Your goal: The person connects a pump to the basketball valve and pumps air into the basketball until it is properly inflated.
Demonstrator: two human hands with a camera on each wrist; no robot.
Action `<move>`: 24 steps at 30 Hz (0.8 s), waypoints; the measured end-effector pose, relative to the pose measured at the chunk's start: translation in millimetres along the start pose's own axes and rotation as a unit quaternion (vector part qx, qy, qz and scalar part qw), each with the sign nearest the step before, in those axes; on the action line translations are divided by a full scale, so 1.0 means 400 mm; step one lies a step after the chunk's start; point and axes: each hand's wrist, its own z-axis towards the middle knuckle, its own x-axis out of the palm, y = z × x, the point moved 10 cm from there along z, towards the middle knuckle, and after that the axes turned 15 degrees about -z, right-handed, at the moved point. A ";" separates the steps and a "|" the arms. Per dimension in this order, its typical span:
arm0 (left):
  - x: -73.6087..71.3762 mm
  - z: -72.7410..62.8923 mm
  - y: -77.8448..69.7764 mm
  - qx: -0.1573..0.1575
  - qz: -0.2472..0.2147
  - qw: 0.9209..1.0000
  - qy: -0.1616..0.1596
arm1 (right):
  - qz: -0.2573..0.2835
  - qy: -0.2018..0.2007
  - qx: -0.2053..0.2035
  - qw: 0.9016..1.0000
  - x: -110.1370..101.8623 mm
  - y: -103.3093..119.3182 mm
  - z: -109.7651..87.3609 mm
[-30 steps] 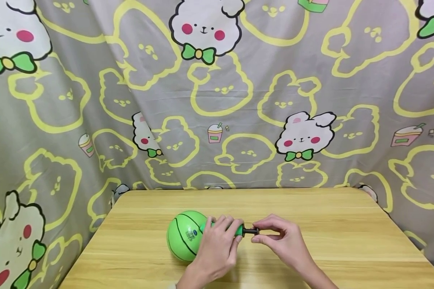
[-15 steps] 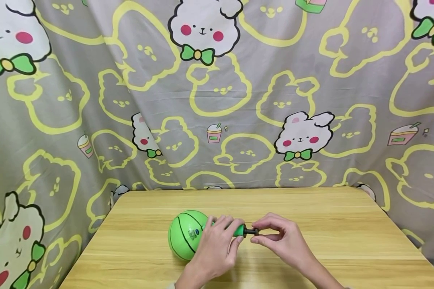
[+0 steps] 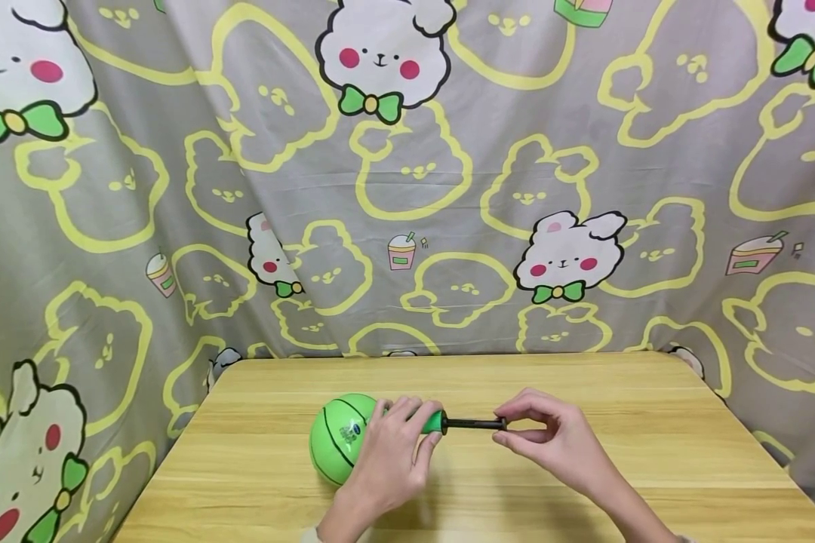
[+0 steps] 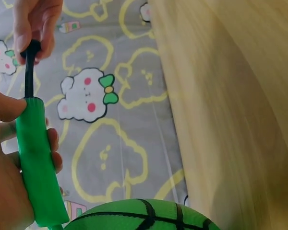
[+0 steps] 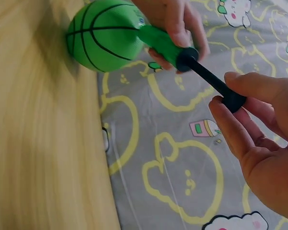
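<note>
A green ball (image 3: 336,445) with black seam lines rests on the table, left of centre. My left hand (image 3: 390,456) wraps its fingers round the green barrel of a hand pump (image 4: 38,163), whose far end meets the ball in the right wrist view. Out of the barrel's other end sticks a black rod (image 3: 472,424), a good length of it showing. Thumb and fingers of my right hand (image 3: 560,441) pinch the black knob (image 5: 234,101) at the rod's tip. In the head view the left hand covers most of the barrel and the ball's right side.
A light wood table (image 3: 584,385) spreads under both hands. Behind it and along the sides hangs a grey curtain (image 3: 448,211) printed with cartoon bears and cups, meeting the table's back edge.
My right hand has moved right, drawing the black rod farther out of the barrel. The left hand and the ball have shifted slightly left.
</note>
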 end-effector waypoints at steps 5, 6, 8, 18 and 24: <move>-0.015 -0.001 0.021 -0.013 0.003 1.000 -0.004 | -0.010 0.000 0.005 1.000 -0.033 -0.003 0.000; -0.019 -0.001 0.025 -0.015 0.001 1.000 -0.004 | -0.010 -0.001 0.003 1.000 -0.040 -0.002 -0.001; -0.023 -0.001 0.030 -0.018 0.000 1.000 -0.006 | -0.011 -0.001 -0.001 1.000 -0.050 0.001 -0.001; -0.020 0.001 0.021 -0.014 0.008 1.000 -0.006 | -0.020 -0.009 0.005 1.000 -0.061 -0.002 -0.001; -0.010 0.003 0.004 -0.007 0.011 1.000 -0.008 | -0.010 -0.021 0.004 1.000 -0.044 -0.007 0.000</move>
